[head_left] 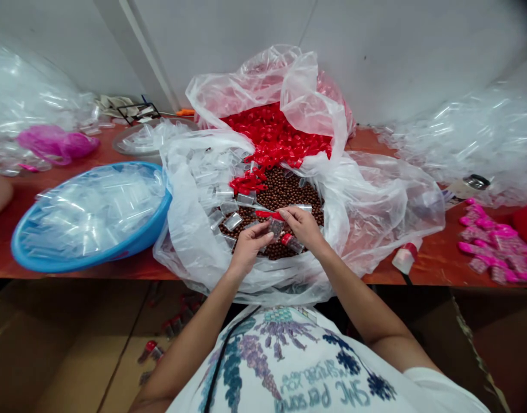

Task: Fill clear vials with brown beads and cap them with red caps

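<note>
Over the open plastic bag (pixel 183 246), my left hand (pixel 249 248) pinches a small clear plastic container (pixel 275 228) with dark contents. My right hand (pixel 304 228) meets it from the other side, fingers closed on a red plastic cap (pixel 267 215) at the container's top. Whether the cap is seated I cannot tell. Brown beads (pixel 284 186) fill the middle of the bag below my hands. Clear empty containers (pixel 215 172) and several red caps (pixel 248 182) lie at its left side. Just under my right hand sits another red-capped container (pixel 292 243).
A blue basin (pixel 95 263) of clear containers stands left. Behind is a bag of red caps (pixel 280 129). At right are a capped container (pixel 405 258), pink-capped pieces (pixel 498 244), a flask (pixel 472 184) and a heap of clear plastic (pixel 465 137). Below the table lie red-capped containers (pixel 150 350).
</note>
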`<state>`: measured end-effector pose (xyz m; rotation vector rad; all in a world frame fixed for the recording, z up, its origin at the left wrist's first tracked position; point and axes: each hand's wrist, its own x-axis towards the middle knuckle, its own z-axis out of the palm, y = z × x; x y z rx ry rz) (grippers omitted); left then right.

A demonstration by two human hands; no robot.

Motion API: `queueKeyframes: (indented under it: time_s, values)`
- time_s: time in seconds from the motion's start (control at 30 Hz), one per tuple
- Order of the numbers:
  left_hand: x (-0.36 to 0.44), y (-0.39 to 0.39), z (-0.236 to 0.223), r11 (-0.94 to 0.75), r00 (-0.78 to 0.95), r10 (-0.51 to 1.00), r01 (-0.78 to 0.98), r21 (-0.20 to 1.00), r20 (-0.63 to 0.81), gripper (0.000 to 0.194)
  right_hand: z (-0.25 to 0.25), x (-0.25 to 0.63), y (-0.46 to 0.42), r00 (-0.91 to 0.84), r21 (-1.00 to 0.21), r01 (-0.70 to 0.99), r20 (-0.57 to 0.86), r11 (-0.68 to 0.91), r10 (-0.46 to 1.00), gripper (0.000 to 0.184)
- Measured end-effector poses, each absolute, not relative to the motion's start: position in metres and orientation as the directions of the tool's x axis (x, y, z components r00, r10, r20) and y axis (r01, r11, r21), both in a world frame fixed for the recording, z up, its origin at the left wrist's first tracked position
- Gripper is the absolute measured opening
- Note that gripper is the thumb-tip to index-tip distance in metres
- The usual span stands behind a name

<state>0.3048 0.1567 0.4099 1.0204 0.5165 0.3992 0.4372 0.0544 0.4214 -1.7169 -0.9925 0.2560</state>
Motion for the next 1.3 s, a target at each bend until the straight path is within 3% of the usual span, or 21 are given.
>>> queueKeyframes:
  time_s: [0.17, 0.33, 0.47, 0.57, 0.67, 0.77, 0.83, 0.93, 1.1, 1.3]
  values:
    - [0.304, 0.155, 0.41, 0.476, 0.804, 0.554, -0.092, 0.875, -0.217, 0.045, 0.42, 0.422, 0.047, 0.58, -0.773, 0.634, 0.449, -0.031, 0.68, 0.031]
    - [0.302, 0.151, 0.41, 0.492, 0.8, 0.559, -0.107, 0.864, -0.219, 0.042, 0.41, 0.42, 0.037, 0.301, -0.546, 0.836, 0.54, 0.055, 0.786, 0.081]
    - [0.302, 0.149, 0.41, 0.54, 0.806, 0.526, -0.072, 0.839, -0.27, 0.035, 0.401, 0.422, 0.034, 0.28, -0.481, 0.876, 0.576, 0.041, 0.768, 0.069]
    - [0.305, 0.15, 0.413, 0.683, 0.794, 0.473, -0.055, 0.728, -0.383, 0.031, 0.401, 0.415, 0.033, 0.287, -0.484, 0.874, 0.579, 0.039, 0.763, 0.067]
    - [0.308, 0.15, 0.418, 0.757, 0.813, 0.41, -0.051, 0.651, -0.413, 0.039, 0.403, 0.406, 0.032, 0.258, -0.456, 0.89, 0.559, 0.032, 0.788, 0.063]
    - [0.309, 0.147, 0.424, 0.774, 0.859, 0.309, 0.021, 0.633, -0.407, 0.055, 0.402, 0.4, 0.031, 0.248, -0.409, 0.913, 0.542, -0.006, 0.803, 0.06]
    - [0.31, 0.145, 0.427, 0.769, 0.863, 0.282, 0.057, 0.636, -0.419, 0.054, 0.399, 0.399, 0.03, 0.237, -0.38, 0.925, 0.539, -0.018, 0.808, 0.063]
    - [0.312, 0.141, 0.431, 0.747, 0.83, 0.365, 0.009, 0.664, -0.422, 0.038, 0.395, 0.397, 0.03, 0.234, -0.369, 0.929, 0.552, -0.017, 0.8, 0.068]
    - [0.315, 0.136, 0.428, 0.739, 0.807, 0.412, -0.024, 0.674, -0.423, 0.027, 0.397, 0.395, 0.028, 0.294, -0.423, 0.905, 0.567, -0.034, 0.769, 0.081]
    - [0.316, 0.131, 0.427, 0.702, 0.802, 0.444, -0.036, 0.711, -0.399, 0.02, 0.403, 0.399, 0.027, 0.246, -0.388, 0.921, 0.548, -0.017, 0.8, 0.072]
